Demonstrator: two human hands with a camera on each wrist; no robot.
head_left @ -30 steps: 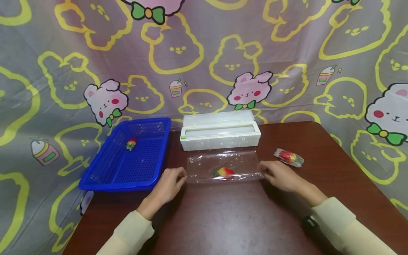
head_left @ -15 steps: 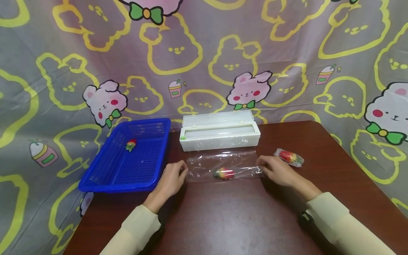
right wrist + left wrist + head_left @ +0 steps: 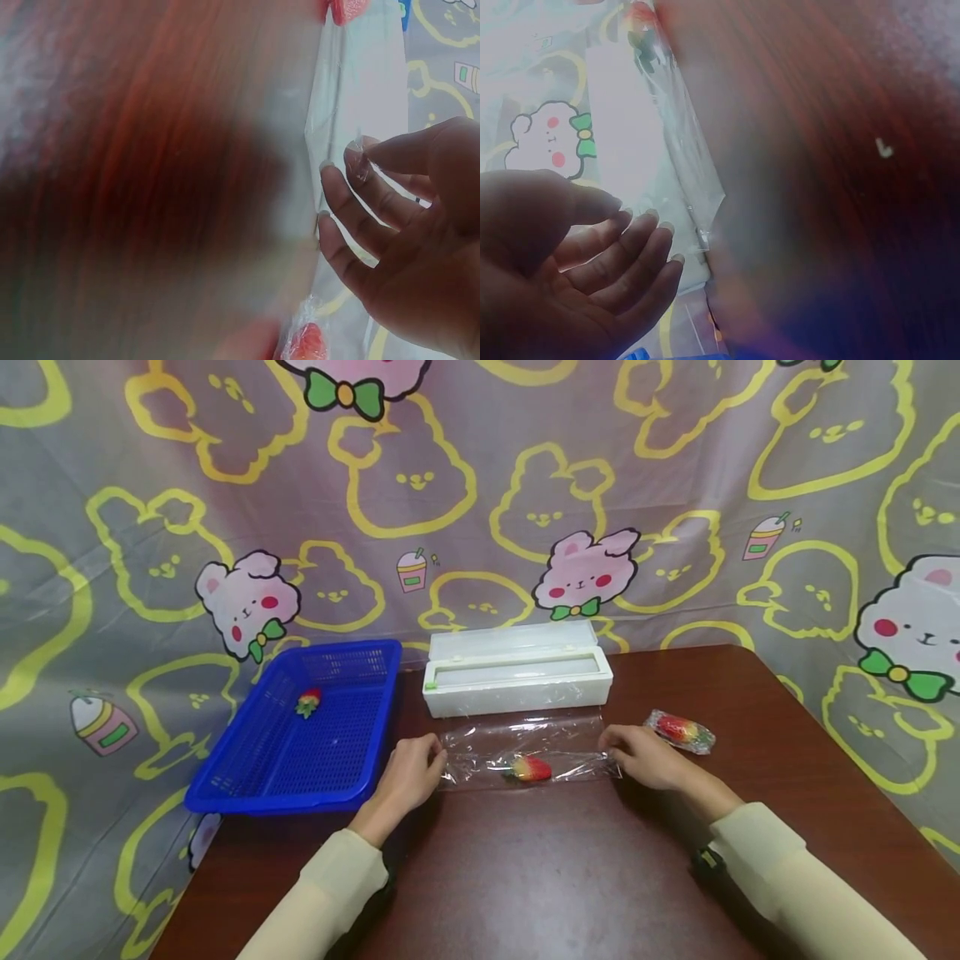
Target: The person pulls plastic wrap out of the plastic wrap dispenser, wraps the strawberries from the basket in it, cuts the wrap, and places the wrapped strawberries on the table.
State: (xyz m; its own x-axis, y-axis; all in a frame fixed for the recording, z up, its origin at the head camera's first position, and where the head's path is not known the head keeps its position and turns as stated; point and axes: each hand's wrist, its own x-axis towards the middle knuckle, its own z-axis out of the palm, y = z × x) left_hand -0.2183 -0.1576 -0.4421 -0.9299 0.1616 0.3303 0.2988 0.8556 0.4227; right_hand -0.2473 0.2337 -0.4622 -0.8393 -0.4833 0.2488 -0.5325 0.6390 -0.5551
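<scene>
A strawberry (image 3: 532, 767) lies under a fold of clear plastic wrap (image 3: 480, 743) on the table, its leafy end pointing left. At the wrap's left end my left hand (image 3: 408, 772) pinches the film between thumb and forefinger. My right hand (image 3: 648, 760) pinches the opposite end; in the right wrist view, crinkled film shows between its thumb and finger, the other fingers loosely bent. Just behind the wrap stands a white wrap dispenser (image 3: 517, 697) with its lid raised. In the left wrist view the pinched film is hard to make out against the glare.
To the left, a blue plastic basket (image 3: 390, 710) holds one more strawberry (image 3: 308, 702). A wrapped strawberry (image 3: 681, 732) lies on the brown table (image 3: 540, 877) just beyond my right hand. A patterned curtain (image 3: 480, 485) hangs behind the table.
Both hands have moved slightly away from me and inward, carrying the near edge of the wrap back over the strawberry. The basket, dispenser and wrapped strawberry have stayed put.
</scene>
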